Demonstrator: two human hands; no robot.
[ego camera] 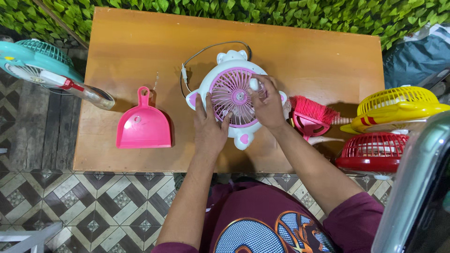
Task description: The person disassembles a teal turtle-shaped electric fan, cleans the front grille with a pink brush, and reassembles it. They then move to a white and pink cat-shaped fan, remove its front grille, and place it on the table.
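A small white fan (233, 93) with a pink round grille and animal ears lies face up on the wooden table (126, 42). My left hand (209, 126) rests flat on its lower left edge, fingers spread against the grille. My right hand (266, 103) is on the right side of the grille, fingers curled around a small white object pressed to it. The fan's grey cable (206, 49) loops off behind it toward the back of the table.
A pink dustpan (143, 124) lies left of the fan. A pink brush (311, 117) lies right of it. Yellow (398, 107) and red (372, 150) fans sit at the table's right edge, a teal fan (28, 63) and a spray bottle (84, 91) at the left. Leafy wall behind.
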